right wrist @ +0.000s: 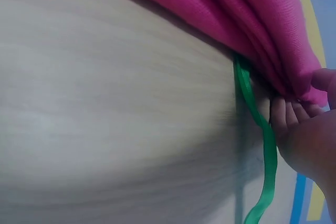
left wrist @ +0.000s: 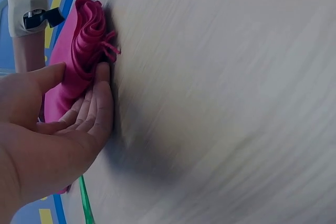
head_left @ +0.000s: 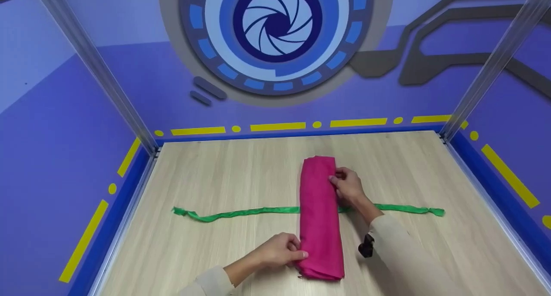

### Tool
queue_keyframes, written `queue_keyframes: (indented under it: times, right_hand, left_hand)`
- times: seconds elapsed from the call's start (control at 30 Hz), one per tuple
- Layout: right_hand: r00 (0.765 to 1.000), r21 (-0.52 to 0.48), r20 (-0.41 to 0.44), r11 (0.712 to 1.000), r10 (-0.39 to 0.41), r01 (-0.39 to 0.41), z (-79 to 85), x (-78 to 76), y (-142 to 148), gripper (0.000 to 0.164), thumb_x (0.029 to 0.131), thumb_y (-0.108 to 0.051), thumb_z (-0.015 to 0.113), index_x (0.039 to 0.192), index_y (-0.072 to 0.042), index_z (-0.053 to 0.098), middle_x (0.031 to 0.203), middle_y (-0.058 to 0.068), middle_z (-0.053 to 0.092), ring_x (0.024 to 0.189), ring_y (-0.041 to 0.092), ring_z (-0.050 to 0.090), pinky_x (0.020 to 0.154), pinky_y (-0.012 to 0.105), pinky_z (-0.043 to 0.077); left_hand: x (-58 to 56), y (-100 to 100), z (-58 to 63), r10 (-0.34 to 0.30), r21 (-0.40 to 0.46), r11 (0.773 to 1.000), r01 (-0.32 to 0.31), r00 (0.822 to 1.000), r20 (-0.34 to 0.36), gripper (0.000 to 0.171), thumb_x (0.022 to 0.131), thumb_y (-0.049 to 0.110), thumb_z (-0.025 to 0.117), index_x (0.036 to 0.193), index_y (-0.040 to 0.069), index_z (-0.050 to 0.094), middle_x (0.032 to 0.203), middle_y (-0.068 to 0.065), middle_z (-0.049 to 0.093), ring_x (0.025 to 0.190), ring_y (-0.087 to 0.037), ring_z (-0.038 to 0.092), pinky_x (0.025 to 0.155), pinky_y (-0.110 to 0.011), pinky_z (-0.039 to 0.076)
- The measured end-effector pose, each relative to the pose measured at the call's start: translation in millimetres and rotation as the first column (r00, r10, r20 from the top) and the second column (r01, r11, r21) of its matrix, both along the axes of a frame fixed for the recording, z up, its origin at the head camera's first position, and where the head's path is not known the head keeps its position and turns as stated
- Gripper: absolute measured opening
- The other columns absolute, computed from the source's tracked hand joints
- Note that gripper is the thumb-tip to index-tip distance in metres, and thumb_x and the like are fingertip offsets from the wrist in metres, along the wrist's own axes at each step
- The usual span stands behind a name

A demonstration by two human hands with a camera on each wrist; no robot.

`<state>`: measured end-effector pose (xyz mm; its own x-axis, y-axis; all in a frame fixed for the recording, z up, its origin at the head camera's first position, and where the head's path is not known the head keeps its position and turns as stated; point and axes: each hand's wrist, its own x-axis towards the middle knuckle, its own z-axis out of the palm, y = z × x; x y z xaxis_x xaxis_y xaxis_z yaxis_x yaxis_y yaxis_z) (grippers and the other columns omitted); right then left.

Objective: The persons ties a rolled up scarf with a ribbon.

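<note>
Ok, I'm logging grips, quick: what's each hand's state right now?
Left hand: holding the cloth, near end.
Right hand: holding the cloth, toward the far end.

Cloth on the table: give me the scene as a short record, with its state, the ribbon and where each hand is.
Cloth: pink, folded into a long bundle
Ribbon: green, runs crosswise under the cloth, an end out on each side, not tied
Left hand: holds the cloth's left edge by the near end
Right hand: holds the cloth's right edge toward the far end
Table: pale wood-grain top, under cloth and ribbon
</note>
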<state>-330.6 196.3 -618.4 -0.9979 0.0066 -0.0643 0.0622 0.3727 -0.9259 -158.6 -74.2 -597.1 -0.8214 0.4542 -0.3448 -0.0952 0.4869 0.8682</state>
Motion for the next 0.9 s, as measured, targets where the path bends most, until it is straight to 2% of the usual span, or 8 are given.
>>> queue_keyframes:
  times: [0.17,0.3,0.4,0.53,0.63,0.8,0.9]
  right_hand:
    - [1.0,0.027,-0.021,1.0,0.0,0.001,6.5,4.6,7.6,0.04,0.105,-0.012,0.065,0.14,0.008,0.059,0.128,0.025,0.066,0.118,0.035,0.062,0.099,0.041,0.053]
    - [0.999,0.038,-0.028,0.999,0.019,-0.018,10.8,8.3,16.2,0.042,0.105,-0.011,0.065,0.142,0.009,0.057,0.13,0.026,0.065,0.117,0.035,0.064,0.088,0.03,0.056]
    - [0.999,0.023,-0.038,0.999,0.035,-0.035,15.4,12.8,21.5,0.043,0.106,-0.01,0.064,0.143,0.009,0.056,0.132,0.026,0.064,0.116,0.034,0.065,0.084,0.03,0.058]
    - [0.998,-0.012,-0.049,0.999,0.047,-0.048,19.5,20.0,25.4,0.043,0.106,-0.011,0.064,0.144,0.008,0.055,0.135,0.027,0.062,0.117,0.034,0.065,0.091,0.043,0.06]
    - [0.997,-0.034,-0.052,0.998,0.053,-0.055,19.8,24.8,26.4,0.044,0.106,-0.011,0.064,0.144,0.008,0.054,0.136,0.027,0.062,0.118,0.035,0.065,0.095,0.048,0.059]
    - [0.996,-0.039,-0.063,0.997,0.06,-0.062,22.3,31.9,27.6,0.042,0.105,-0.012,0.066,0.142,0.007,0.057,0.132,0.025,0.064,0.114,0.034,0.067,0.094,0.05,0.059]
    - [0.994,-0.001,-0.093,0.998,0.063,-0.063,26.9,35.2,29.3,0.038,0.104,-0.012,0.068,0.138,0.005,0.061,0.125,0.022,0.067,0.111,0.032,0.068,0.09,0.045,0.06]
  left_hand:
    - [-11.2,-10.5,4.7,0.009,0.005,1.0,-0.009,0.999,-0.038,0.019,0.1,0.027,0.075,0.098,0.01,0.068,0.082,-0.005,0.073,0.071,-0.022,0.071,0.061,-0.03,0.054]
    - [-18.8,-18.5,7.6,0.047,0.048,0.998,-0.045,0.997,-0.056,0.02,0.102,0.026,0.073,0.1,0.007,0.068,0.086,-0.013,0.076,0.079,-0.031,0.075,0.07,-0.041,0.06]
    - [-23.1,-21.9,9.4,0.064,0.049,0.997,-0.06,0.994,-0.09,0.022,0.103,0.026,0.073,0.105,0.005,0.067,0.09,-0.015,0.076,0.083,-0.036,0.074,0.069,-0.037,0.059]
    - [-27.9,-24.3,10.8,0.077,0.04,0.997,-0.072,0.986,-0.147,0.03,0.103,0.027,0.072,0.114,0.0,0.066,0.095,-0.011,0.074,0.088,-0.035,0.073,0.065,-0.026,0.052]
    - [-31.4,-26.0,12.0,0.099,0.052,0.994,-0.091,0.978,-0.184,0.038,0.103,0.027,0.071,0.122,-0.005,0.065,0.1,-0.008,0.073,0.092,-0.028,0.073,0.069,-0.026,0.056]
    - [-38.2,-30.5,13.7,0.132,0.045,0.991,-0.125,0.964,-0.231,0.044,0.102,0.027,0.072,0.126,-0.009,0.064,0.107,-0.009,0.073,0.099,-0.022,0.072,0.076,-0.031,0.06]
    - [-42.1,-33.7,14.6,0.139,0.024,0.99,-0.137,0.954,-0.265,0.044,0.101,0.028,0.072,0.126,-0.008,0.065,0.107,-0.008,0.072,0.102,-0.023,0.071,0.08,-0.035,0.06]
